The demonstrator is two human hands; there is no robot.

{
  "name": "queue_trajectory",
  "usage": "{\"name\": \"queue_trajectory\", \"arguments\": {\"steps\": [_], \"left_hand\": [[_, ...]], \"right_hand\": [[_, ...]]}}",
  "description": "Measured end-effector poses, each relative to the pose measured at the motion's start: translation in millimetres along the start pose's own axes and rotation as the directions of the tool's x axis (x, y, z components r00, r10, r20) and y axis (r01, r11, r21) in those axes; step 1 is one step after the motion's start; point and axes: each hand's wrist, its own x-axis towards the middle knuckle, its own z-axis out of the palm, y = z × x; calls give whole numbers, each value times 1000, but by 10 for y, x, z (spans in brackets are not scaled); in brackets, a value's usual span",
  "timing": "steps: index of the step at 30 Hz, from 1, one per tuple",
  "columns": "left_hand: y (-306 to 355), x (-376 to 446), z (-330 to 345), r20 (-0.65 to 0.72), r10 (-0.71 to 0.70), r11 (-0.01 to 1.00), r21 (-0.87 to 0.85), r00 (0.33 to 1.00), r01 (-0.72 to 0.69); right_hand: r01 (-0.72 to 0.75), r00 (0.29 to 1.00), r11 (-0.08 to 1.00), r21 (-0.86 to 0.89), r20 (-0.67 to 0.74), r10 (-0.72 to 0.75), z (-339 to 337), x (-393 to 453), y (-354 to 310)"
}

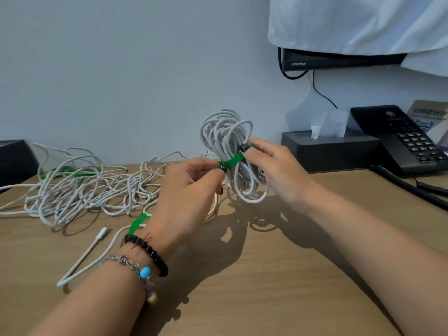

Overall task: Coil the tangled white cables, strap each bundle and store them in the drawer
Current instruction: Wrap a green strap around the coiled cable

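Observation:
A coiled bundle of white cable (225,134) is held upright above the wooden desk (266,275). A green strap (232,160) crosses its middle. My left hand (189,190) pinches the strap's left end, and my right hand (274,166) pinches its right end against the bundle. A tangled heap of white cables (80,190) lies on the desk at the left, with green straps (70,172) among its loops. Another green strap (137,223) lies by my left wrist. A loose cable end with a plug (103,232) points toward the heap. No drawer is in view.
A black tissue box (329,150) and a black desk phone (407,141) with a coiled cord stand at the right against the wall. A black box (14,158) sits at the left edge. A cloth-covered screen (339,59) hangs above.

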Motion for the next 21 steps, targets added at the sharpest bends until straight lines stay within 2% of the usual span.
{"name": "queue_trajectory", "arguments": {"steps": [6,11,13,15,21], "left_hand": [[13,9,-9,20,-72,982,-173,997,74],[50,-26,-11,140,-100,964,-231,985,130],[42,-31,-16,162,-95,964,-230,982,131],[28,-24,-20,164,-102,970,-203,981,134],[-43,25,-8,174,-138,982,-106,975,158]], "right_hand": [[76,993,996,45,-91,-71,-83,42,88],[45,994,969,245,-108,-18,-38,37,118],[39,992,961,275,-123,-6,-24,29,110],[83,985,972,218,-166,-47,-27,20,88],[219,913,961,-167,-311,-262,-39,12,77]]}}
